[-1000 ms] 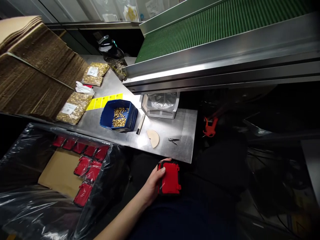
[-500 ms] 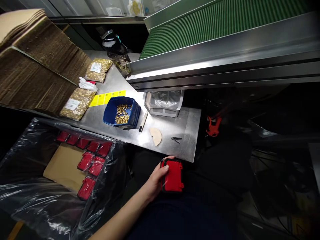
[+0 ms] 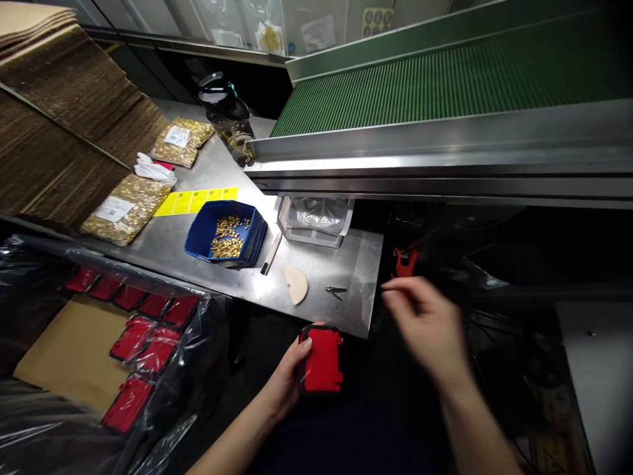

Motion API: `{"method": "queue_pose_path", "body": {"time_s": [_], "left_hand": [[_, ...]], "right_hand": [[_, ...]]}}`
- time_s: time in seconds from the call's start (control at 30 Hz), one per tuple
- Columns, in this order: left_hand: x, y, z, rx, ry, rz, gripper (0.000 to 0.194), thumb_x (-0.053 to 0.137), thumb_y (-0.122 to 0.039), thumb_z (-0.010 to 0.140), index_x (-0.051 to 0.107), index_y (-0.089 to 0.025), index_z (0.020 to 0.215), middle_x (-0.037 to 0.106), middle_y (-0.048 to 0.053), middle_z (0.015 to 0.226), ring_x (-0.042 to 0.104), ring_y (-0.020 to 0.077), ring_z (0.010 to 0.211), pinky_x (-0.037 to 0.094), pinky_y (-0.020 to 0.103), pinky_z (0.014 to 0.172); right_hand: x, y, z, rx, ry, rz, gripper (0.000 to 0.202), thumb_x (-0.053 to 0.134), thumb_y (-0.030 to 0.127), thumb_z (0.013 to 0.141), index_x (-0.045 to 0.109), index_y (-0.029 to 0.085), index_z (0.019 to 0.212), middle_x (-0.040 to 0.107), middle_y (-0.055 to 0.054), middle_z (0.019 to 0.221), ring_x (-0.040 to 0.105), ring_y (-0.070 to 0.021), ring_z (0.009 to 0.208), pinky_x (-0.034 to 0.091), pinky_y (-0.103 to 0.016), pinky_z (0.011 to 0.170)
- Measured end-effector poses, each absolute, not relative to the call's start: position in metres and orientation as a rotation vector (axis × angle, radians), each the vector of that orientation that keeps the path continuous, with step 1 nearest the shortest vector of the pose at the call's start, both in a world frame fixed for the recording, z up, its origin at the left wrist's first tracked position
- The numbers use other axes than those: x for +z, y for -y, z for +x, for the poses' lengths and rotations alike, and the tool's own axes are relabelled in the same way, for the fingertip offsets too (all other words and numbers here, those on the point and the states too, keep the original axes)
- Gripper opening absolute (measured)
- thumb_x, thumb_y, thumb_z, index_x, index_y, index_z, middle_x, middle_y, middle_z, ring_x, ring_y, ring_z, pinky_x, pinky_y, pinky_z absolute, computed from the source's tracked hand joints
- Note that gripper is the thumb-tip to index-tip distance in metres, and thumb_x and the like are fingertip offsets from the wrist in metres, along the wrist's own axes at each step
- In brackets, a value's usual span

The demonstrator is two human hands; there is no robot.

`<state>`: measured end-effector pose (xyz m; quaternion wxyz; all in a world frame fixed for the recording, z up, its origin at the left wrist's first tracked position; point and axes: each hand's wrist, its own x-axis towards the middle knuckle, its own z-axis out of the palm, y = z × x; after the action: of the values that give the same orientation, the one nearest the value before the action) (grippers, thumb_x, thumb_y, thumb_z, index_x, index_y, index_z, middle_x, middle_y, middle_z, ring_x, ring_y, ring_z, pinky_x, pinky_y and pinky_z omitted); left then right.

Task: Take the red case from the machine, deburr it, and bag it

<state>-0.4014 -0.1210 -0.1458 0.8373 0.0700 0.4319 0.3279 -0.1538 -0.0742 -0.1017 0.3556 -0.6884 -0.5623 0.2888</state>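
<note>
My left hand (image 3: 287, 373) is closed around a red case with black edges (image 3: 322, 359), thumb on its top face, just off the table's near edge. To the right, my right hand (image 3: 428, 323) is in the air, apart from the case and slightly blurred. Its thumb and index finger come together in a pinch; anything between them is too small to make out. Just beyond those fingers is an orange tool (image 3: 405, 262). On the metal table (image 3: 353, 264) lie small dark nippers (image 3: 336, 290) and a beige half-round piece (image 3: 295, 285).
A blue bin (image 3: 200, 231) holds small brass-coloured parts, with a utility knife (image 3: 271, 254) beside it. A plastic-lined box (image 3: 208, 310) with several red cases stands at left. Bags of brass parts (image 3: 126, 211) lie by stacked cardboard (image 3: 74, 99). A green conveyor (image 3: 420, 92) overhangs the table.
My right hand has come into view from the lower right. My left hand still grips the red case. The whole view has shifted, so the table appears further left.
</note>
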Motion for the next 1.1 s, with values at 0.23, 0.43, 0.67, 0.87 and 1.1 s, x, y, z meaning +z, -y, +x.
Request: {"method": "queue_pose_path", "body": {"time_s": [0.23, 0.43, 0.67, 0.87, 1.1], "left_hand": [[-0.15, 0.119, -0.419, 0.729, -0.912, 0.068, 0.063, 0.065, -0.043, 0.096, 0.049, -0.016, 0.15, 0.071, 0.017, 0.132, 0.07, 0.0323, 0.118, 0.058, 0.04, 0.096], [-0.147, 0.112, -0.422, 0.731, -0.927, 0.046, 0.062, 0.067, -0.05, 0.093, 0.059, -0.013, 0.142, 0.071, 0.019, 0.133, 0.066, 0.0337, 0.125, 0.056, 0.039, 0.099], [-0.148, 0.089, -0.406, 0.869, -1.061, 0.269, 0.07, 0.07, -0.055, 0.088, 0.05, -0.024, 0.149, 0.069, 0.012, 0.135, 0.067, 0.0311, 0.12, 0.054, 0.037, 0.098], [-0.152, 0.058, -0.385, 0.804, -1.112, 0.554, 0.071, 0.069, -0.061, 0.088, 0.05, -0.023, 0.145, 0.068, 0.011, 0.131, 0.066, 0.0307, 0.116, 0.055, 0.035, 0.092], [-0.159, 0.048, -0.38, 0.701, -1.19, 0.965, 0.053, 0.053, -0.06, 0.098, 0.059, -0.024, 0.137, 0.068, 0.011, 0.134, 0.062, 0.0314, 0.124, 0.046, 0.043, 0.108]], "right_hand": [[-0.184, 0.02, -0.214, 0.802, 1.866, -1.797, 0.019, 0.066, 0.02, 0.094, 0.068, 0.021, 0.113, 0.065, -0.012, 0.115, 0.059, -0.0322, 0.11, 0.049, -0.048, 0.098], [-0.177, -0.021, -0.219, 0.835, 1.809, -1.805, 0.021, 0.056, 0.028, 0.101, 0.064, 0.022, 0.12, 0.062, -0.013, 0.126, 0.052, -0.0328, 0.122, 0.038, -0.049, 0.108], [-0.145, 0.05, -0.203, 1.51, 1.654, -1.589, 0.047, 0.038, 0.055, 0.107, 0.068, 0.021, 0.096, 0.071, -0.003, 0.084, 0.068, -0.0187, 0.076, 0.052, -0.028, 0.067], [-0.156, 0.088, -0.196, 1.84, 0.945, -1.409, 0.06, 0.058, 0.07, 0.095, 0.059, 0.021, 0.13, 0.069, -0.007, 0.104, 0.062, -0.0164, 0.081, 0.041, -0.023, 0.06], [-0.157, 0.085, -0.19, 1.821, 0.877, -1.387, 0.062, 0.061, 0.07, 0.092, 0.07, 0.016, 0.123, 0.073, -0.008, 0.095, 0.065, -0.0188, 0.077, 0.045, -0.025, 0.061]]}}
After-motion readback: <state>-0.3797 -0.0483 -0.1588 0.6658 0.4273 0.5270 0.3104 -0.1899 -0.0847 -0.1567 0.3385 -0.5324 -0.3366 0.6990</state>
